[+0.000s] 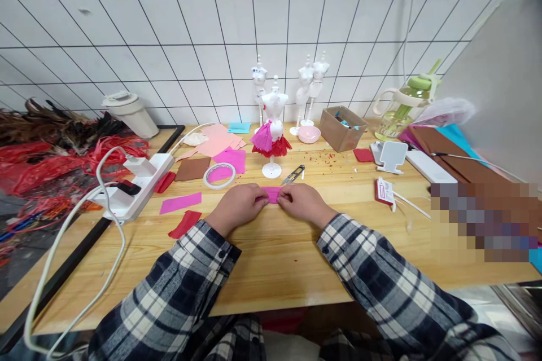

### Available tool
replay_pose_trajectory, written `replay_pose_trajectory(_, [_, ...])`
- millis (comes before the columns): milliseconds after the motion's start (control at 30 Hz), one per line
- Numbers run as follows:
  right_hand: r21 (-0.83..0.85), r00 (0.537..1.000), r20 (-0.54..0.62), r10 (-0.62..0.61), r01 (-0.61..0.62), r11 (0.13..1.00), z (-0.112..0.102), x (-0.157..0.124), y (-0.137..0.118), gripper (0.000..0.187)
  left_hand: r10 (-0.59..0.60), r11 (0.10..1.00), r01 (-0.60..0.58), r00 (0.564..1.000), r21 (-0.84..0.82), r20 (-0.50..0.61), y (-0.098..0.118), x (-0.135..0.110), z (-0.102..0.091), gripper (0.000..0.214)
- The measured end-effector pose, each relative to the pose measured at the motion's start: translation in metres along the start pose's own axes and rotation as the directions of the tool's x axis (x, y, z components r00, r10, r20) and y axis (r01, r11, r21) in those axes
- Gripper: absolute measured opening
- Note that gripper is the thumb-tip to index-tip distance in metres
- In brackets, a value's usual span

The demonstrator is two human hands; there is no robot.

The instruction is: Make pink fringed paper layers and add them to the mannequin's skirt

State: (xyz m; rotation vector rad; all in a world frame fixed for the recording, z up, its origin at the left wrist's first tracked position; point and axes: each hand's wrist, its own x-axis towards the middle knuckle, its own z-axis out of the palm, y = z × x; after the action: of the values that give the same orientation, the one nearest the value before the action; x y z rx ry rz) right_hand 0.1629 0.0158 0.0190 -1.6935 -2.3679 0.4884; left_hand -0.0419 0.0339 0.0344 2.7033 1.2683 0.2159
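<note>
Between my two hands lies a small magenta crepe paper strip (272,194), low over the wooden table. My left hand (239,207) pinches its left end, and my right hand (305,203) has its fingers closed on the right end. Just beyond them stands a white miniature dress form (274,106) with a red frilled skirt (277,147) and a gathered magenta piece (262,136) at its waist. Thread snips (293,174) lie right behind my right hand. A roll of white tape (219,175) rests to the left, partly over a magenta sheet (237,159).
Other dress forms (305,87), a pink bowl (309,134) and a cardboard box (342,127) stand along the wall. A power strip (146,186) with looping cables is at left. At right are a phone stand (392,156) and a green-lidded bottle (402,107).
</note>
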Motion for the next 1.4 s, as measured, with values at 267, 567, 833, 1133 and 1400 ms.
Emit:
replay_pose_trajectory(267, [-0.052, 0.995, 0.018, 0.094, -0.093, 0.994, 0.001, 0.006, -0.009, 0.023, 0.227, 0.96, -0.22, 0.974, 0.173, -0.018, 0.008, 0.0, -0.009, 0.021])
replay_pose_trajectory(567, [-0.038, 0.991, 0.008, 0.131, -0.13, 0.991, 0.003, 0.005, -0.007, 0.02, 0.166, 0.978, -0.172, 0.985, 0.115, 0.054, 0.001, 0.008, 0.004, 0.028])
replay_pose_trajectory(833, [-0.069, 0.979, -0.185, -0.089, 0.078, 0.995, -0.002, -0.007, -0.006, 0.016, 0.156, 0.979, -0.158, 0.987, 0.131, 0.028, 0.002, 0.007, 0.004, 0.028])
replay_pose_trajectory(1133, [-0.172, 0.984, -0.09, -0.153, 0.136, 0.976, 0.003, -0.005, -0.003, 0.024, 0.064, 0.998, -0.065, 0.998, 0.016, 0.012, 0.0, 0.005, 0.006, 0.023])
replay_pose_trajectory(1400, [0.022, 0.996, -0.06, -0.063, 0.064, 0.998, 0.002, -0.001, 0.002, 0.022, 0.051, 0.997, -0.052, 0.998, -0.057, -0.03, -0.008, 0.007, 0.009, 0.02])
